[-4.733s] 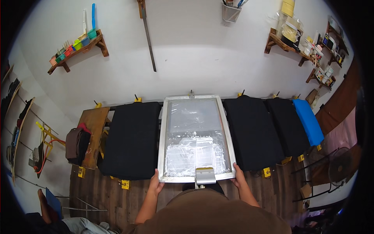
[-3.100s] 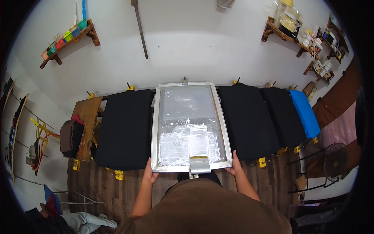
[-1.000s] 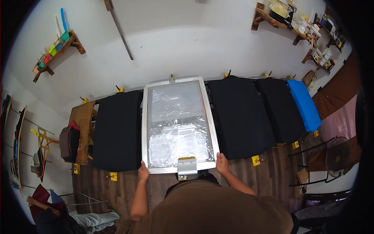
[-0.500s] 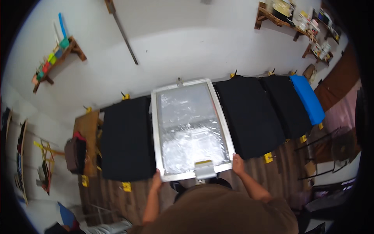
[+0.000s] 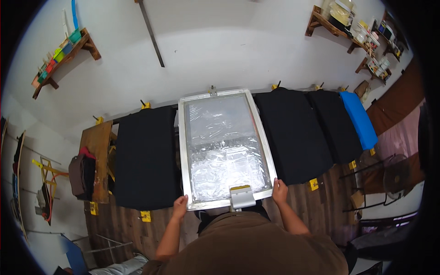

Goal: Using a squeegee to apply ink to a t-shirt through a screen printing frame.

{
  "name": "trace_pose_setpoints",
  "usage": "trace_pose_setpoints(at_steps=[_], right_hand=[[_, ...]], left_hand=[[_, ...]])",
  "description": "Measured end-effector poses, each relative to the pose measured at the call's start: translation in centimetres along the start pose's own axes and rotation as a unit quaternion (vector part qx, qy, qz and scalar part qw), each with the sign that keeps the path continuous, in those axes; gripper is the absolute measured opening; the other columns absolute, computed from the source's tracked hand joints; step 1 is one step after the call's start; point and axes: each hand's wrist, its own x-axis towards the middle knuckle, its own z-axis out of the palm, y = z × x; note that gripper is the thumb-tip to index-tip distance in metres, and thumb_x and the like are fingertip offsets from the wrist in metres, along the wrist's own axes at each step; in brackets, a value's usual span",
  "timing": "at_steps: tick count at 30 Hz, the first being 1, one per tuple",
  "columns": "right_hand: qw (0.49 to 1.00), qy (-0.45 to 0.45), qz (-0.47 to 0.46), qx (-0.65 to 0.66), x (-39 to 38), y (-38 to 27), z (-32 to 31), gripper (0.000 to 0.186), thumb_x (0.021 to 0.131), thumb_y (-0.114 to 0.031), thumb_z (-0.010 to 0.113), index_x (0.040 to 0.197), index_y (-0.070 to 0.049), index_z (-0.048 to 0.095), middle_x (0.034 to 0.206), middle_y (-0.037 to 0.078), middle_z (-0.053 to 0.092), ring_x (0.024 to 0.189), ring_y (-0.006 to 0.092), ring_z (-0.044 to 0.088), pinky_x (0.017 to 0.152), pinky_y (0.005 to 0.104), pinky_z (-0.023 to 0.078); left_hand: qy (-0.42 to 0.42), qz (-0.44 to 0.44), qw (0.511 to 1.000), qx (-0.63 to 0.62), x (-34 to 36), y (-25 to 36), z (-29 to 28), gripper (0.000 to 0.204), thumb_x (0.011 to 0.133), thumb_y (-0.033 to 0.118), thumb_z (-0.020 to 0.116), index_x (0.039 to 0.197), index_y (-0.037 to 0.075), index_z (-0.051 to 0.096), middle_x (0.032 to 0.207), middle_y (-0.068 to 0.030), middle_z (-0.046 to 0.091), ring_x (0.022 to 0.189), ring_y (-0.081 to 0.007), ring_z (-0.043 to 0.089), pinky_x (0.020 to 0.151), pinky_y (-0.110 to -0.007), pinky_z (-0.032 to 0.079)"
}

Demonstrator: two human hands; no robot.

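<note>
A screen printing frame (image 5: 184,151) with a pale metal rim lies lengthwise in front of me, its mesh covered in shiny clear film. At its near left corner, my left hand (image 5: 180,206) is closed on the rim. My right hand (image 5: 280,190) grips the near right corner, the thumb up along the edge. Between my hands, a grey squeegee (image 5: 242,197) with a yellow strip rests across the near end of the frame, close to my body. At the far end a metal clamp (image 5: 212,90) sits against the rim. Whatever lies beneath the frame is hidden.
Black-covered boards stand left (image 5: 145,158) and right (image 5: 295,135) of the frame, with a blue board (image 5: 359,120) farther right. A wooden board (image 5: 97,151) and folded dark cloth (image 5: 82,176) are at far left. Wall shelves hold coloured pots (image 5: 59,55) and containers (image 5: 341,13).
My view has shifted slightly. Both hands keep their grip on the near corners, and the frame stays in nearly the same place, the squeegee still at its near end.
</note>
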Motion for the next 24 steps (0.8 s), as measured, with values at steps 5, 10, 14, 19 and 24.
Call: trace_pose_setpoints(at_steps=[5,10,14,19,24], right_hand=[[0.997,-0.076,0.028,-0.009,0.5,1.1,-1.2,0.047,0.104,-0.035,0.050,0.079,0.004,0.062,0.070,0.028,0.057,0.069,0.0480,0.059,0.063,0.0543,0.043],[0.991,-0.121,-0.038,-0.027,1.9,0.9,-1.6,0.035,0.097,-0.030,0.063,0.107,0.004,0.062,0.099,0.025,0.057,0.098,0.0414,0.058,0.087,0.0478,0.047],[0.964,-0.148,-0.222,0.009,3.1,-9.1,-8.7,0.064,0.078,-0.029,0.082,0.127,0.001,0.054,0.119,0.021,0.054,0.109,0.0398,0.055,0.096,0.0452,0.045],[0.782,-0.423,-0.450,-0.082,2.3,-13.2,-9.0,0.068,0.074,-0.026,0.084,0.133,-0.010,0.055,0.128,0.011,0.057,0.122,0.0289,0.054,0.095,0.0446,0.042],[0.722,-0.487,-0.481,-0.099,1.1,-12.5,-4.0,0.052,0.076,-0.027,0.079,0.120,-0.007,0.059,0.117,0.013,0.062,0.111,0.0327,0.061,0.092,0.0441,0.048]], left_hand=[[0.162,0.048,0.980,-0.109,-1.3,2.5,3.8,0.027,0.094,0.012,0.073,0.116,0.000,0.065,0.090,-0.0027,0.071,0.082,-0.0096,0.063,0.078,-0.024,0.051],[0.360,0.314,0.860,0.178,-5.8,6.9,10.4,0.026,0.090,0.009,0.072,0.113,-0.001,0.064,0.110,-0.0101,0.064,0.088,-0.0188,0.061,0.080,-0.031,0.050],[-0.072,0.349,0.900,0.251,-9.6,12.8,14.4,0.026,0.085,0.010,0.079,0.108,0.004,0.069,0.099,-0.0092,0.069,0.088,-0.0184,0.065,0.080,-0.030,0.052],[-0.249,0.408,0.774,0.415,-10.0,14.4,17.4,0.039,0.082,0.035,0.082,0.108,0.008,0.072,0.103,-0.0113,0.071,0.086,-0.0286,0.070,0.079,-0.038,0.056],[-0.296,0.400,0.710,0.498,-8.7,14.1,18.5,0.046,0.082,0.047,0.077,0.104,0.007,0.074,0.099,-0.0118,0.071,0.090,-0.0331,0.068,0.080,-0.043,0.054]])
